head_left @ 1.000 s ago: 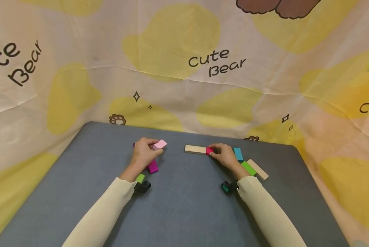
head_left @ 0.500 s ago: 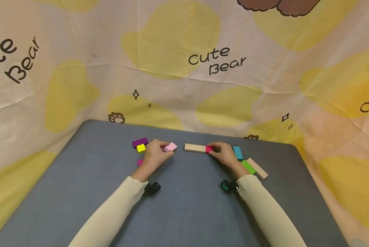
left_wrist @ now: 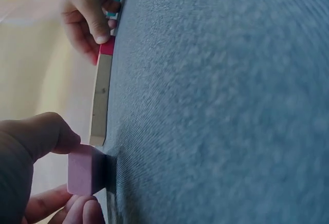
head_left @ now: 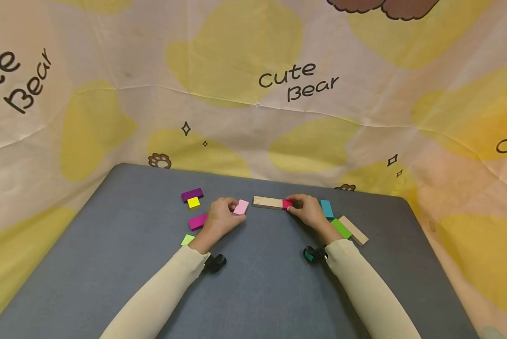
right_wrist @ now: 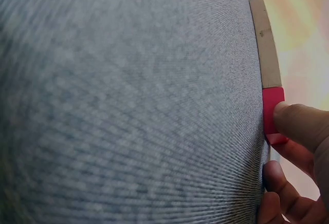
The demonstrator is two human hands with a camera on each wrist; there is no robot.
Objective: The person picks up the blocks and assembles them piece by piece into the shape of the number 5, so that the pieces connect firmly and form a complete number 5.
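Between thumb and fingers, my left hand (head_left: 221, 217) pinches a pink block (head_left: 241, 207), just left of a long bare-wood block (head_left: 268, 202). In the left wrist view the pink block (left_wrist: 83, 170) is apart from the end of the wooden block (left_wrist: 102, 98). My right hand (head_left: 309, 210) pinches a red block (head_left: 286, 204) set against the wooden block's right end. The right wrist view shows the thumb on the red block (right_wrist: 272, 108), in line with the wooden block (right_wrist: 268, 44).
Left of the left hand lie a purple block (head_left: 192, 195), a yellow block (head_left: 193, 203), a magenta block (head_left: 197, 221) and a light green block (head_left: 187, 239). By the right forearm are a blue block (head_left: 327, 209), a green block (head_left: 341, 229) and another wooden block (head_left: 354, 230).
My left hand has moved right with the pink block, which has turned, toward the wooden block. The blocks behind that hand have come into view. My right hand stays on the red block.
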